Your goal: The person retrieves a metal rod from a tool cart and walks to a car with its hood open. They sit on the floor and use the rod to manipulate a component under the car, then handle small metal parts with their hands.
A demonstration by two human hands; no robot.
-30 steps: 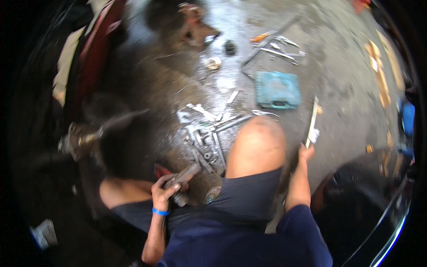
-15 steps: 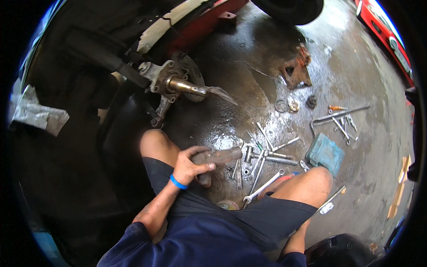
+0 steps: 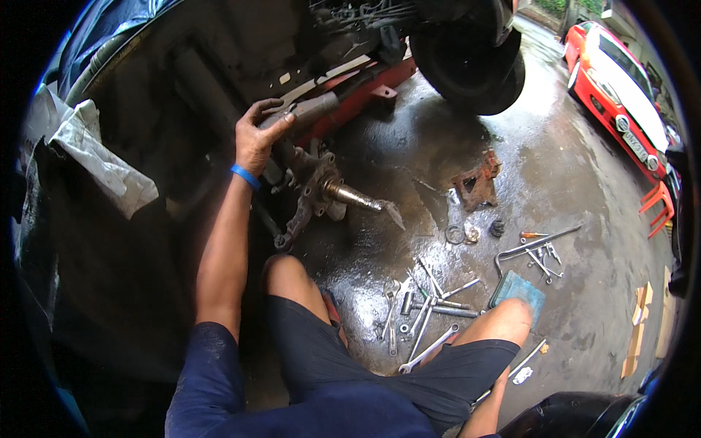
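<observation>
My left hand [image 3: 257, 137], with a blue band at the wrist, is raised to the upper left. Its fingers and thumb close round a dark grey block-shaped piece [image 3: 310, 111], whose exact kind I cannot make out. It is held above a greasy wheel hub spindle [image 3: 352, 196] on a steering knuckle [image 3: 312, 188]; I cannot tell whether it touches the parts behind. Only my right forearm [image 3: 488, 409] shows at the lower right; the hand is hidden behind my thigh.
Wrenches and socket handles [image 3: 431, 306] lie between my knees. A teal case [image 3: 515, 292] sits by my right knee. Beyond are a rusty bracket [image 3: 478, 182], a bearing ring [image 3: 455, 233], a breaker bar [image 3: 540, 242] and a tyre [image 3: 475, 69]. A red car [image 3: 621, 102] stands far right.
My left hand has moved up and away from my lap toward the vehicle, still holding the grey piece. The view has tilted upward, showing more of the vehicle and the red car.
</observation>
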